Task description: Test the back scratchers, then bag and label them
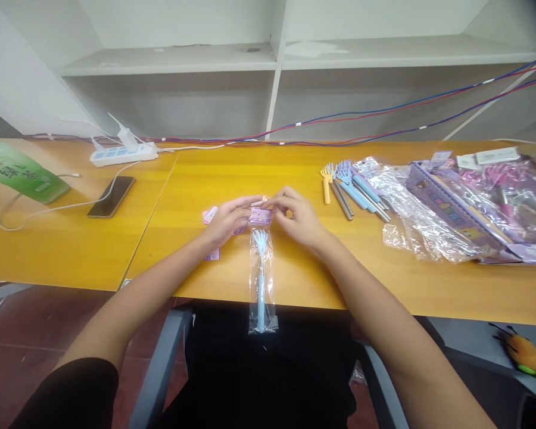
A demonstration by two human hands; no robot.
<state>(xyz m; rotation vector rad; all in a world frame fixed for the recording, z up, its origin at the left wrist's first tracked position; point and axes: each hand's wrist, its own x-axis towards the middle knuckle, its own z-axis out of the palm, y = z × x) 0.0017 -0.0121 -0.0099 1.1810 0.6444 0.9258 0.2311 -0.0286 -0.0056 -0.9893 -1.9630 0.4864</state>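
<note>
A light blue back scratcher point(261, 286) lies in a clear plastic sleeve point(270, 262), its handle end reaching past the table's front edge. At the sleeve's top is a small purple card point(259, 216). My left hand point(230, 219) touches the card's left side, fingers stretched toward its upper edge. From the right, my right hand point(297, 215) pinches the sleeve's top by the card, thumb and index finger bent together. More small purple and pink cards point(212, 254) lie beside and partly under my left hand.
Loose scratchers point(346, 187), clear plastic sleeves point(422, 226) and a purple display box point(455, 208) occupy the right side. At left are a phone point(111, 196), a power strip point(124, 154) and a green bag point(22, 173). Cables run along the back below a white shelf point(174, 59).
</note>
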